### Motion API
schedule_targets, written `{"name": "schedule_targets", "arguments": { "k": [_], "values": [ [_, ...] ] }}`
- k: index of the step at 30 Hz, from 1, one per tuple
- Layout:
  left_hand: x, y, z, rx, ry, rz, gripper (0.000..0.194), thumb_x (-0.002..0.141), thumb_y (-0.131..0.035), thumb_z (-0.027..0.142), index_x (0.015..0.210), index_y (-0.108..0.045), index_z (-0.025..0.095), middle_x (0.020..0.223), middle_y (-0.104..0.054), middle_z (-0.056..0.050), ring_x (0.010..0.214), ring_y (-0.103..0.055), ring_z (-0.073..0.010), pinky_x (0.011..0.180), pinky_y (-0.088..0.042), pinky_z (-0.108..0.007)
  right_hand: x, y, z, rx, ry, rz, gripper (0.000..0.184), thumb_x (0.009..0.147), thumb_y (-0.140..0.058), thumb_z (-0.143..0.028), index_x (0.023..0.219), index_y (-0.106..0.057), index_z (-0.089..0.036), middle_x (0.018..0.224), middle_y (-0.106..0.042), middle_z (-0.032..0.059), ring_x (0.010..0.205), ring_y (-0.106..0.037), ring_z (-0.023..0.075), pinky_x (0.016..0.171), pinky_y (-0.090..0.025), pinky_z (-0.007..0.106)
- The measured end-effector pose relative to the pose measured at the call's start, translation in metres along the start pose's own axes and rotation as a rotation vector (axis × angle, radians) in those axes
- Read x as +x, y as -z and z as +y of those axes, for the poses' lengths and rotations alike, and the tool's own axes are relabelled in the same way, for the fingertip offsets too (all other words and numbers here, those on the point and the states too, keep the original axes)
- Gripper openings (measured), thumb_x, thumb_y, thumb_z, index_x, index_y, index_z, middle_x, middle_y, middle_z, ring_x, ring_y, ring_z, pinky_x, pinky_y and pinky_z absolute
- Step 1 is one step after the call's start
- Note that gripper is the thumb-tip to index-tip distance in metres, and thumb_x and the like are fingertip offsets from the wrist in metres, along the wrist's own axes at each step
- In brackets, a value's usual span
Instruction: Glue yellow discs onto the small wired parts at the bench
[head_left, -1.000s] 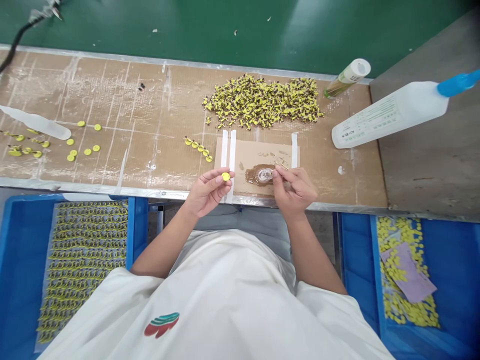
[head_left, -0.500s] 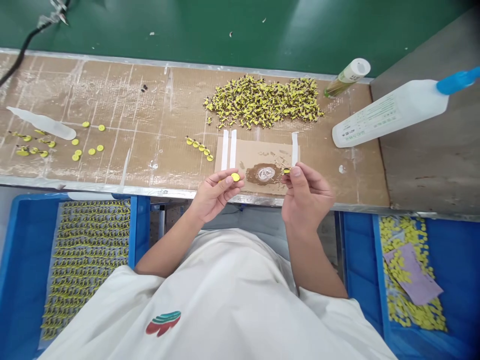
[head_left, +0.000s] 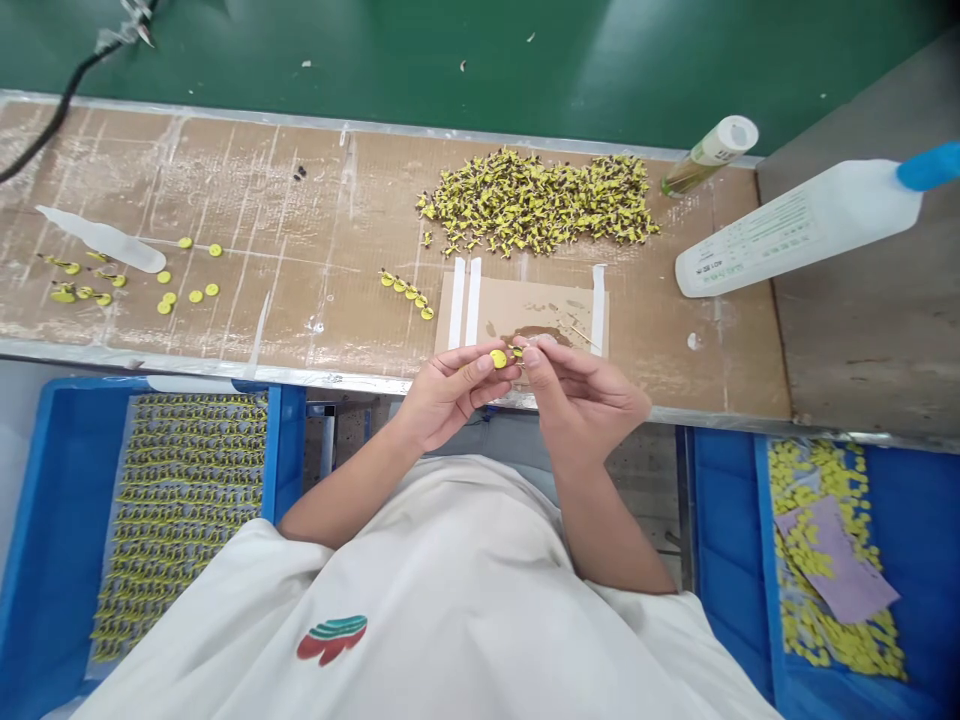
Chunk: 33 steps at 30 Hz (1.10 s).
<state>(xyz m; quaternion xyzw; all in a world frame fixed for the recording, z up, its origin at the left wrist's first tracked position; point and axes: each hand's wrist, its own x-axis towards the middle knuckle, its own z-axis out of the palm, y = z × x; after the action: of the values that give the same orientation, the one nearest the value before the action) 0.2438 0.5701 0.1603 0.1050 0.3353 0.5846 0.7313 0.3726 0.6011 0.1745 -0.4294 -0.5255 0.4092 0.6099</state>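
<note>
My left hand (head_left: 450, 392) pinches a small yellow disc (head_left: 498, 358) between thumb and fingers at the bench's near edge. My right hand (head_left: 581, 395) is closed on a tiny yellow-and-dark piece (head_left: 517, 351) and holds it against the disc. Both hands meet over the front of a cardboard pad (head_left: 525, 305), where a brown glue puddle (head_left: 541, 333) is partly hidden behind my fingers. A big heap of small yellow-and-dark pieces (head_left: 536, 202) lies behind the pad.
A short row of finished pieces (head_left: 406, 291) lies left of the pad. Loose yellow discs (head_left: 187, 282) and a clear dropper (head_left: 105, 240) sit far left. Two white bottles (head_left: 795, 228) (head_left: 709, 153) lie at right. Blue bins hold arranged pieces (head_left: 180, 500) and loose discs (head_left: 825, 560).
My right hand lifted from the glue puddle and moved left, bringing its small piece to the disc. My left hand shifted slightly right to meet it.
</note>
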Motion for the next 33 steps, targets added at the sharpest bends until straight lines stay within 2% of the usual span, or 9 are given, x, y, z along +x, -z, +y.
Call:
{"name": "schedule_targets", "arguments": {
  "k": [4,12,22,33],
  "values": [
    [0.0005,0.0003,0.0,0.019,0.005,0.019,0.027,0.078,-0.081,0.029,0.103,-0.078,0.019,0.103,-0.079,-0.006,0.092,-0.076,-0.0154,0.083,-0.059,-0.02,-0.0008,0.0009,0.0017,-0.066,-0.008,-0.01,0.017,0.077,-0.082,-0.022,0.093,-0.078,-0.024,0.091,-0.078,0.0019,0.077,-0.076,0.0209,0.073,-0.067,0.035],
    [0.0008,0.0039,-0.0006,0.02,0.028,0.023,0.03,0.077,-0.082,0.03,0.103,-0.078,0.017,0.1,-0.079,-0.007,0.088,-0.076,-0.0143,0.083,-0.059,-0.019,0.0005,0.0021,-0.0007,-0.108,-0.014,-0.007,0.016,0.077,-0.083,-0.023,0.091,-0.077,-0.02,0.087,-0.078,0.002,0.072,-0.075,0.0193,0.067,-0.067,0.03],
    [0.0016,0.0055,-0.0002,0.011,0.043,0.016,0.028,0.077,-0.082,0.029,0.102,-0.078,0.016,0.098,-0.079,-0.007,0.088,-0.076,-0.0146,0.085,-0.058,-0.02,-0.0003,0.0046,0.0006,-0.12,-0.055,-0.035,0.018,0.077,-0.084,-0.028,0.092,-0.078,-0.02,0.088,-0.078,0.0027,0.074,-0.075,0.0211,0.068,-0.067,0.034],
    [0.0018,0.0058,-0.0001,0.029,0.044,0.019,0.025,0.079,-0.081,0.029,0.101,-0.079,0.017,0.099,-0.079,-0.006,0.088,-0.075,-0.0138,0.086,-0.058,-0.019,0.0001,0.0063,0.0014,-0.124,-0.01,-0.064,0.017,0.076,-0.083,-0.021,0.093,-0.079,-0.024,0.091,-0.078,0.0022,0.074,-0.075,0.022,0.068,-0.066,0.037]
  ]
}}
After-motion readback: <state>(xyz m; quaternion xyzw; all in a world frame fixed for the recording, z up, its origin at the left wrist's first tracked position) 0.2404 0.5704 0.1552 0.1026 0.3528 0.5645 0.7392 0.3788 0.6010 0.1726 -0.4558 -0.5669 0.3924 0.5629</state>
